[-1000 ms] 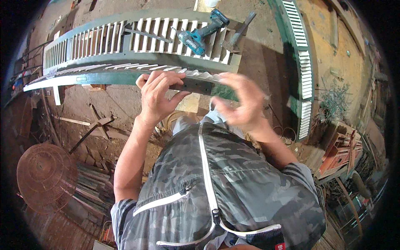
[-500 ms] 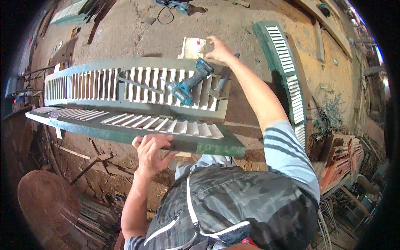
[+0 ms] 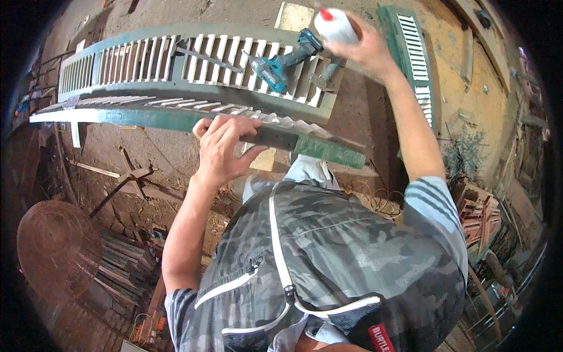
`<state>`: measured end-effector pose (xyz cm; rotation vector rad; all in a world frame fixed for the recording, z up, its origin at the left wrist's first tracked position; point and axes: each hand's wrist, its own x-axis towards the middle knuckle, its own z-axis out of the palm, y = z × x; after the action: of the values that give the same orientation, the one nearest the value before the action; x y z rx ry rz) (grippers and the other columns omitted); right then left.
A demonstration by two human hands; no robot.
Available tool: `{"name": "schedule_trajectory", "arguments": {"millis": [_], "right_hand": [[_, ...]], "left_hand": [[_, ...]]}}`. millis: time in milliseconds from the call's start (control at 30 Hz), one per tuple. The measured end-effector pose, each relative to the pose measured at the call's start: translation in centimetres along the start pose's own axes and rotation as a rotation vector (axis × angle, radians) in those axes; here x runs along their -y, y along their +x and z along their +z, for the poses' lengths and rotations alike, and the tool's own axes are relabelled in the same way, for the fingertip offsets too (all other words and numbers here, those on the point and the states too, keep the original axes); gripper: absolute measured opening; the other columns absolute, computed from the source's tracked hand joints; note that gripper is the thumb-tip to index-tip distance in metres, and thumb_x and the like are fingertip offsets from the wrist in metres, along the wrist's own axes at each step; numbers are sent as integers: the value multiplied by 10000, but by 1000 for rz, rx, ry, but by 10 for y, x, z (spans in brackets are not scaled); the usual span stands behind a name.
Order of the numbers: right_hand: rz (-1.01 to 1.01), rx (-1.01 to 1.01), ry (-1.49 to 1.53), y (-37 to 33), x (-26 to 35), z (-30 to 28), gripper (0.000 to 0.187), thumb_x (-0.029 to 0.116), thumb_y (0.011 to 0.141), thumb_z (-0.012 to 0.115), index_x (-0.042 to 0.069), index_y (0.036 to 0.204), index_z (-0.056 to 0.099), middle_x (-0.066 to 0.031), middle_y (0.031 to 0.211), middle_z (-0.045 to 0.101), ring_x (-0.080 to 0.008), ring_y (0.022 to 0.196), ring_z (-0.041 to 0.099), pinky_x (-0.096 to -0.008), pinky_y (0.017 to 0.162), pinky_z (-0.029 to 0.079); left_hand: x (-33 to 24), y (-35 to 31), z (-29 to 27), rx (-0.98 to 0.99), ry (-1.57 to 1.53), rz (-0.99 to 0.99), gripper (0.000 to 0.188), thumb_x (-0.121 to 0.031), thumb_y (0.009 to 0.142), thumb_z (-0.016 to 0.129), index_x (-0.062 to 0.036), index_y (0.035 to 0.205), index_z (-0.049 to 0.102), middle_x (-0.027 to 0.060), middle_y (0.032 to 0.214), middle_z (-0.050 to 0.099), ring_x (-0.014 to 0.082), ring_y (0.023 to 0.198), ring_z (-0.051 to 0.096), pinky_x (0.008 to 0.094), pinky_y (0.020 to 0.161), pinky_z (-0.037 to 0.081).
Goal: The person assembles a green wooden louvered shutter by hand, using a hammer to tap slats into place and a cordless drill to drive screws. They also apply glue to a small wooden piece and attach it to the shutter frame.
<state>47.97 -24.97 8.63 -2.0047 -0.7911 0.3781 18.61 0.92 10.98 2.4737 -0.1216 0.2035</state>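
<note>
Shutter frame [image 3: 176,117]: green, louvred, its near edge gripped from above by the left hand [image 3: 223,149].
Second shutter [image 3: 193,58]: just beyond, carrying a teal drill [image 3: 281,61].
Right hand [image 3: 366,50]: raised, fingers closed on a white bottle [image 3: 335,24], apparently glue.
Floor [image 3: 117,152]: bare below the grip.

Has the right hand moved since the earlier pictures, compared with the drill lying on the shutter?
Yes. The right hand left the green rail, passed beyond the drill, and now holds a white bottle up above it.

drill [image 3: 283,60] on far shutter [image 3: 176,56] (bottle [image 3: 335,24] right)
</note>
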Motion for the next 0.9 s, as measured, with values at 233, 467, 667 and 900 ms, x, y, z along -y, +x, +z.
{"name": "schedule_trajectory", "arguments": {"millis": [233, 467, 667, 900], "right_hand": [[53, 365, -116, -103, 116, -17, 621, 207, 729, 928, 40, 1262, 656, -120, 1130, 722, -248, 1046, 707, -386, 953, 544], [84, 376, -164, -124, 135, -12, 558, 143, 740, 921, 41, 1230, 674, -122, 1077, 741, -245, 989, 724, -375, 892, 558], [49, 407, -231, -123, 149, -17, 535, 211, 730, 911, 43, 1182, 681, -174, 1078, 742, -375, 1008, 726, -432, 888, 575], [-26, 401, -278, -124, 155, -19, 532, 201, 727, 892, 26, 1184, 685, -179, 1079, 735, -386, 1000, 717, -434, 883, 577]], "left_hand": [[1, 0, 3, -36, -25, 32, 472, -251, 703, 947, -171, 1066, 655, -71, 1137, 768, 195, 1040, 668, 412, 983, 356], [2, -3, 3, -18, -10, 39, 474, -267, 733, 937, -168, 1105, 662, -80, 1154, 766, 189, 1058, 669, 417, 1006, 348], [2, -3, 4, -82, -18, 63, 458, -285, 736, 933, -208, 1120, 696, -86, 967, 729, 164, 1022, 665, 412, 968, 336], [3, -3, 4, -54, -27, 44, 438, -283, 752, 927, -200, 1114, 694, -80, 1008, 736, 173, 1029, 662, 408, 981, 334]]}}
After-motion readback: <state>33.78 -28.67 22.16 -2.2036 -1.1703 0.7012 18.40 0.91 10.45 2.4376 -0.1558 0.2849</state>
